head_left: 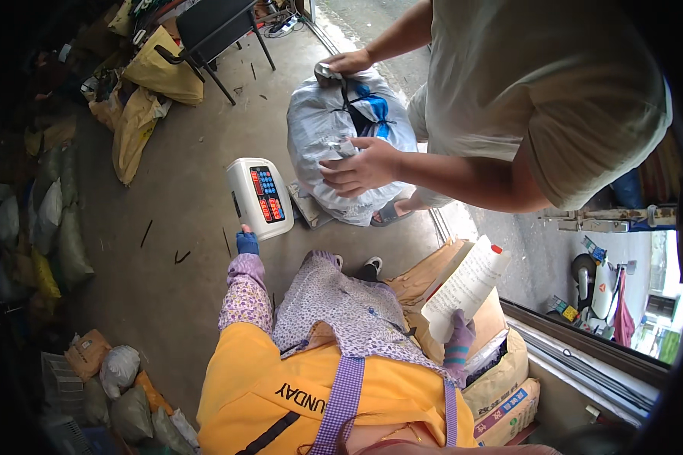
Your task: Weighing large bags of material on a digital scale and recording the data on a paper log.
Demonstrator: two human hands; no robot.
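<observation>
So the head camera is looking straight down at the wearer, who's in a yellow top with a purple checked apron strap and floral sleeves, both hands in gloves. The left hand (247,243) is reaching out in a blue glove and its fingertips are touching the near edge of a white electronic scale display (259,197) with red and blue buttons, fingers mostly together and not gripping anything as far as I can tell, though the hand is tiny in the shot. The right hand (458,343) in a purple striped glove is clamped around the bottom of a white sheet of paper (467,286) with writing on it, holding it upright just over some brown paper sacks (501,387) stacked at the right. Just beyond the display, a big grey-white plastic bag (334,144) is sitting on a low platform on the concrete floor (182,280), and another person in a beige shirt is leaning over it, one hand at the tied top and the other pressing on its side. Yellow sacks (140,114) and a black chair (216,30) are sitting well apart at the upper left, and more stuffed bags (121,379) are piling up along the left edge.
</observation>
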